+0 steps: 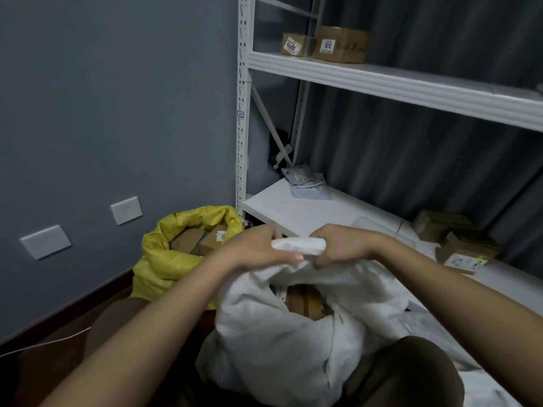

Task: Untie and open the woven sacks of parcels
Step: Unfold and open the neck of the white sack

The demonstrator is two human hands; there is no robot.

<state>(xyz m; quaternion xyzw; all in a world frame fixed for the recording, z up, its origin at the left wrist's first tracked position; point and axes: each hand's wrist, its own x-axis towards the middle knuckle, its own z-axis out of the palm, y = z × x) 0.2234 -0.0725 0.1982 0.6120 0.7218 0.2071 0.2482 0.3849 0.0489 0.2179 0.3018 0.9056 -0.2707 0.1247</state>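
Near centre, white woven sack (pixel 282 342), mouth already parted, brown cardboard parcels (pixel 305 301) visible inside the opening. Bunched far rim of that sack (pixel 298 246) raised and rolled into a thick wad between both hands. Left hand (pixel 258 248) curled round the left end of the wad, thumb lying along its near side. Right hand (pixel 338 245) clamped on the right end, fingers folded over the cloth, knuckles facing up. Both hands close together, nearly touching across the wad. No cord or tie discernible on the rim; too bunched to tell.

To the left and slightly farther, yellow woven sack (pixel 173 254) against the grey wall (pixel 102 113), mouth open and rim slumped outward, brown boxes (pixel 205 239) showing inside, one with a white label. Yellow sack just beside the white one, the left forearm crossing in front of both.

Far right, white metal shelving (pixel 382 83). On the upper shelf, two taped cardboard boxes (pixel 338 45) side by side, each with a numbered label. On the lower shelf (pixel 293 210), a small pile of flat grey mailers (pixel 308 186) near the far corner, and more brown boxes (pixel 452 233) farther right. Two blank wall plates (pixel 126 210) on the grey wall at left. Thin white cable (pixel 47 343) across the dark floor at near left.
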